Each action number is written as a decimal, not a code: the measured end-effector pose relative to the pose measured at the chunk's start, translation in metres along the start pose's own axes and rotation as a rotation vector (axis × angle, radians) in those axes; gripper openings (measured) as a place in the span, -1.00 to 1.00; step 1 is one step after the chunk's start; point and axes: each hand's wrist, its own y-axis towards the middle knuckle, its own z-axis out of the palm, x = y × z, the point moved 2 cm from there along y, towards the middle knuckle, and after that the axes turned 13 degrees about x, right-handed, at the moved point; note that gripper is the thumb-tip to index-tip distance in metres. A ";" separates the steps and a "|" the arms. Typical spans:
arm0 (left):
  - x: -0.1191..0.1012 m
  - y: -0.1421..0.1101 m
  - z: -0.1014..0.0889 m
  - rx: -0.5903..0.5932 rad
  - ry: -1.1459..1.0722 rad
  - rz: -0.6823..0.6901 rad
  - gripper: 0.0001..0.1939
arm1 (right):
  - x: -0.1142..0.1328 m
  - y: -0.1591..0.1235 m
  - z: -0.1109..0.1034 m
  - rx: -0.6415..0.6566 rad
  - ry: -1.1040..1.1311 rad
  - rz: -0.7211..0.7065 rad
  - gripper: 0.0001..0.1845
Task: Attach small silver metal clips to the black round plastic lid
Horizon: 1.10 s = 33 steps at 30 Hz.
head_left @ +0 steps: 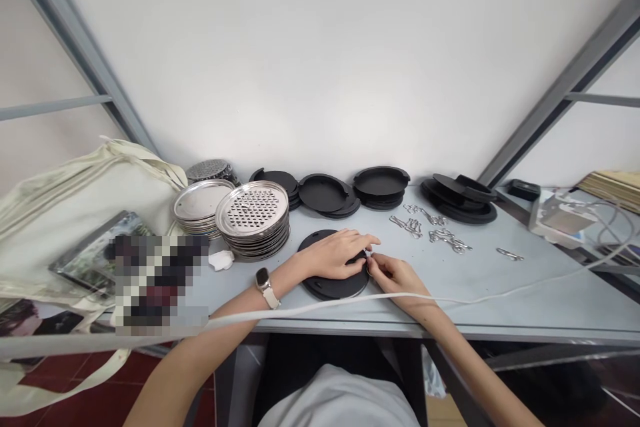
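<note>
A black round plastic disc (334, 288) lies on the table in front of me. My left hand (340, 255) rests over its top, palm down, with the thumb and fingers bent at its right rim, holding it. At that same rim my right hand (397, 275) is closed in a pinch on a small shiny metal piece (369, 253), mostly hidden by the fingertips. Loose bent-wire metal clips lie beyond my right hand, in a near cluster (449, 240) and others (407, 225) farther back. One small pair of clips (509, 254) sits to the right.
Perforated metal grater discs (254, 212) stand stacked at left, beside plain metal plates (200, 201). Black round trays (381, 187) line the wall. A white cable (470, 297) crosses above my forearms. A cream bag (75, 200) is at left, a white box (557, 221) at right.
</note>
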 end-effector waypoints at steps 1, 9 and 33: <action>0.000 0.000 0.000 0.000 -0.002 0.003 -0.54 | 0.000 0.000 0.000 -0.001 -0.002 -0.002 -0.62; 0.000 0.001 0.001 0.014 -0.021 -0.015 -0.53 | -0.003 0.000 0.001 0.007 0.011 -0.009 -0.63; -0.001 0.001 0.000 0.018 0.073 -0.019 -0.64 | -0.004 0.002 0.001 -0.011 0.000 0.015 -0.63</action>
